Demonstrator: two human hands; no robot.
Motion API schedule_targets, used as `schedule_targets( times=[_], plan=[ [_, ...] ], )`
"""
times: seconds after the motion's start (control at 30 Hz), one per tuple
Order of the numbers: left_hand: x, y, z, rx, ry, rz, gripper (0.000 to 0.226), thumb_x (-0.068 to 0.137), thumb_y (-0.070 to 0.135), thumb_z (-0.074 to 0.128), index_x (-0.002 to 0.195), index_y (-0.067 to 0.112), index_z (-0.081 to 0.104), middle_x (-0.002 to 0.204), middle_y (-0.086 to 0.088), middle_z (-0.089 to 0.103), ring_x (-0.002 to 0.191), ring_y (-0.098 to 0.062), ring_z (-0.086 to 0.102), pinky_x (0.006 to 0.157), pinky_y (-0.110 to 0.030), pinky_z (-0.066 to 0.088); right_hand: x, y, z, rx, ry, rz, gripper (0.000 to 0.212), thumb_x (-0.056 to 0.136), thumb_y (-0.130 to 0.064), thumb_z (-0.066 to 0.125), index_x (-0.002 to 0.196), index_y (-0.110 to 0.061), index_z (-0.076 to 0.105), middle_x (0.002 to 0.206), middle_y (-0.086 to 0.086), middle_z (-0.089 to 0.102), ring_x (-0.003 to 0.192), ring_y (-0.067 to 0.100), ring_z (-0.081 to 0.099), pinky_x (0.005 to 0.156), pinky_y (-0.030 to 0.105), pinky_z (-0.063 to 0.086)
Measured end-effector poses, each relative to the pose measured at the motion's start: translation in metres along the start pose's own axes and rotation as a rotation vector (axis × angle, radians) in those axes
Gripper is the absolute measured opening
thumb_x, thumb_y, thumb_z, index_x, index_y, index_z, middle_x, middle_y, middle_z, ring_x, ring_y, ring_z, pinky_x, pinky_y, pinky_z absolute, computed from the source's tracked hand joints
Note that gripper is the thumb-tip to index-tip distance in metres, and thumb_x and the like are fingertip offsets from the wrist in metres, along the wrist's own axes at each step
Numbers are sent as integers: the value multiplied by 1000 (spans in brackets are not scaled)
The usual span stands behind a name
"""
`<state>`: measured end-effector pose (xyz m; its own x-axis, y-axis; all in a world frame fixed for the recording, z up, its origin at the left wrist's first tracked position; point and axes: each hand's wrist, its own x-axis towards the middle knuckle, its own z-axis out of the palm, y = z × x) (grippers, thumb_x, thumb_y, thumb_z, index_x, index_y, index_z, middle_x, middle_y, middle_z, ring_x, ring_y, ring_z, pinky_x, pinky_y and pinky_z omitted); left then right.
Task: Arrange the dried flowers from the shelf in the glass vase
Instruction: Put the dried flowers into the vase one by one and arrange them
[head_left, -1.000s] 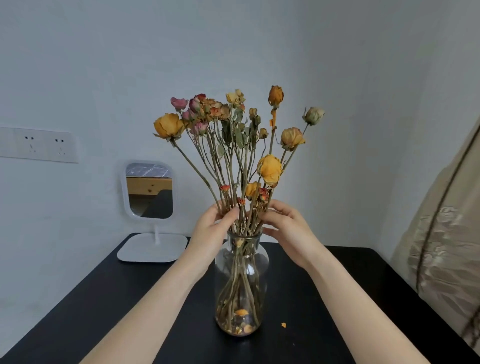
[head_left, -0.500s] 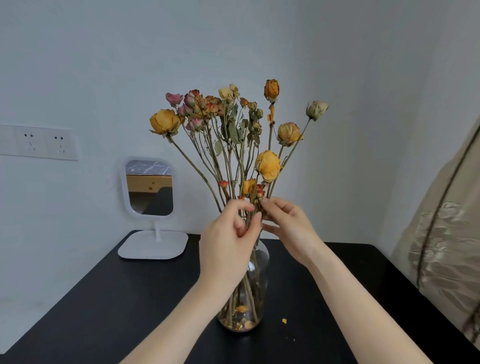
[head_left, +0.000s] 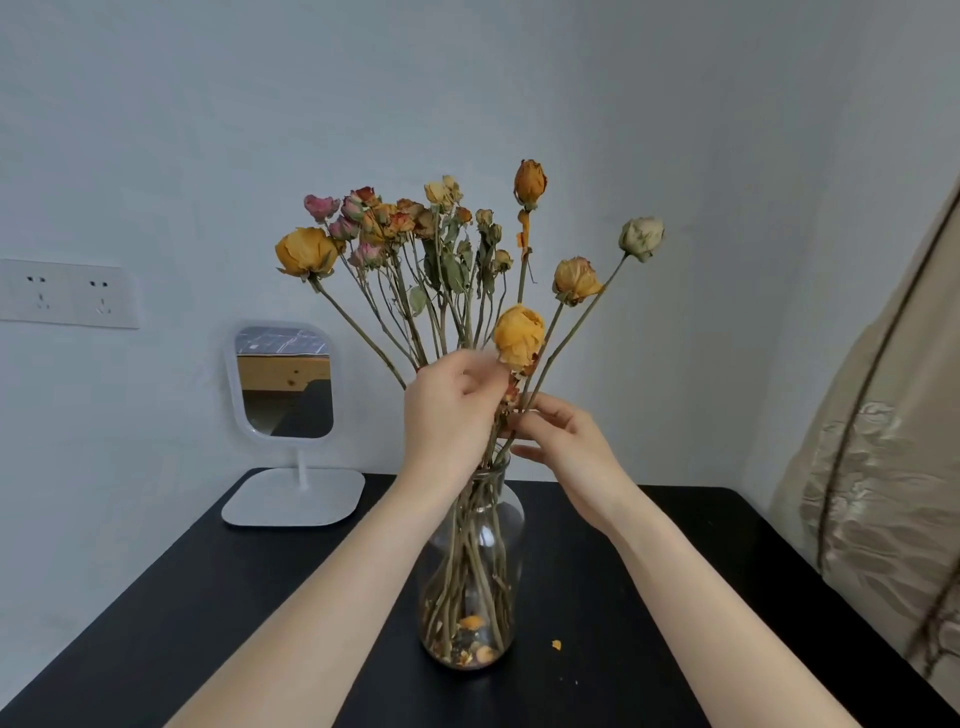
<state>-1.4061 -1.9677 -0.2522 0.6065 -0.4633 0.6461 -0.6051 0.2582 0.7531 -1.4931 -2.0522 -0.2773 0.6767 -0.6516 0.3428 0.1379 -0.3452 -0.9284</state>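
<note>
Hands meet just above the glass vase (head_left: 485, 582): left hand (head_left: 449, 415) wraps the bunched stems, right hand (head_left: 563, 441) pinches one. On the black tabletop (head_left: 649, 571), the vase holds the dried flowers (head_left: 451, 267); likely final fanning, so ease brittle stems apart gently.

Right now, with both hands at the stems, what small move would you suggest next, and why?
Probably raise the short yellow rose slightly with the left hand, whose blurred fingertips are beside it. It sits far below the other dried flowers, just above the hands, while the right hand pinches some of them above the glass vase.
</note>
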Motion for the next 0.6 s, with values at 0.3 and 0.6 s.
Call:
schedule_targets(
  times=[0.3, 0.6],
  plan=[
    [-5, -2, -9, -22, -72, -8, 11, 83, 22, 66, 87, 26, 58, 40, 10, 53, 36, -1, 48, 40, -8, 37, 3, -4, 5, 36, 21, 20, 38, 96, -32, 47, 104, 1, 64, 104, 16, 69, 97, 23, 64, 90, 35, 50],
    [10, 14, -14, 204, -189, -30, 6, 86, 28, 62, 81, 24, 64, 34, 6, 51, 25, -5, 44, 31, -12, 35, 0, -4, 0, 12, -4, 16, 40, 93, -34, 51, 104, 2, 63, 104, 15, 69, 100, 25, 64, 91, 37, 50]
  ],
)
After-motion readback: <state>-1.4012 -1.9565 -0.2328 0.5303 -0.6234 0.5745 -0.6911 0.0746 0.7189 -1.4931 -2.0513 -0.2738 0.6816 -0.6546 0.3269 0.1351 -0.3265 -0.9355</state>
